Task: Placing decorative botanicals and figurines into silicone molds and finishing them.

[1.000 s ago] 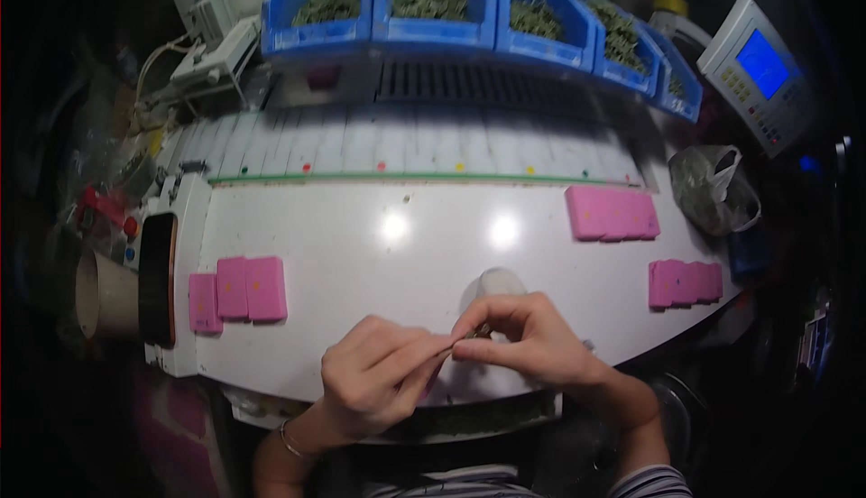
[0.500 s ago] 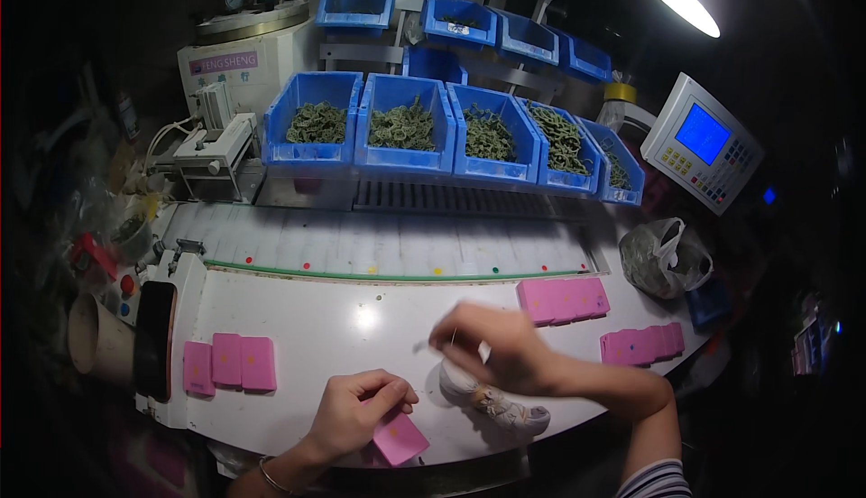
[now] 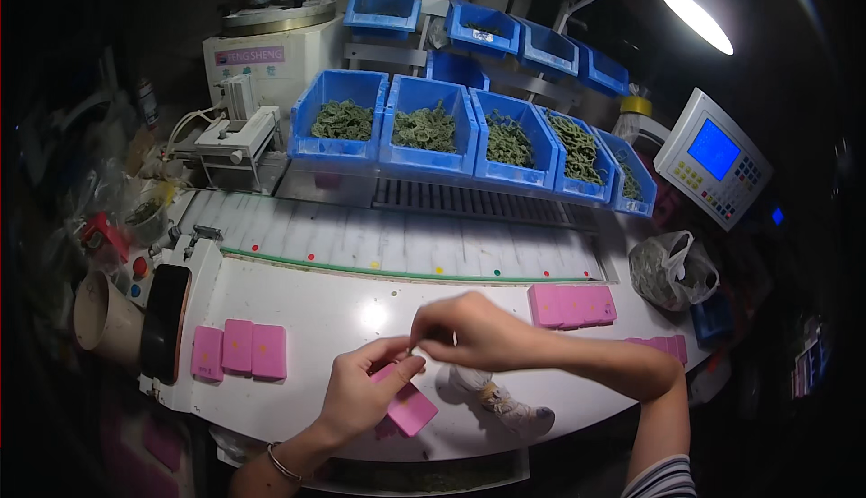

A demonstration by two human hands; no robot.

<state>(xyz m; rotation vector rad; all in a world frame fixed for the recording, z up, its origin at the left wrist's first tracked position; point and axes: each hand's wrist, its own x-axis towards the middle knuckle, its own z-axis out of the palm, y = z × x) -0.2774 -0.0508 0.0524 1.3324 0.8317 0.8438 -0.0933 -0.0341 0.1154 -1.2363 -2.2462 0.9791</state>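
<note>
In front of me, my left hand point(image 3: 368, 388) is closed round a pink rectangular block point(image 3: 412, 410), its thumb along the top. My right hand point(image 3: 465, 331) reaches across from the right. Its thumb and forefinger are pinched together at the left fingertips, by the block's far end. Whatever lies in that pinch is too small to make out. Beneath the right wrist a white cloth pouch point(image 3: 519, 412), tied in the middle, rests on the white worktop point(image 3: 334, 308).
Pink blocks lie at the left point(image 3: 238, 346), with more blocks point(image 3: 571, 306) at the right. Blue bins point(image 3: 424, 155) of green pieces stand behind. Around the edges are a phone point(image 3: 166, 322), a paper cup point(image 3: 106, 327), a plastic bag point(image 3: 672, 270), a keypad display point(image 3: 714, 157) and a lamp point(image 3: 695, 18).
My right hand has moved left from above the pouch to meet my left fingertips. My left hand has shifted slightly right with the pink block. The whole view has tilted a little.
</note>
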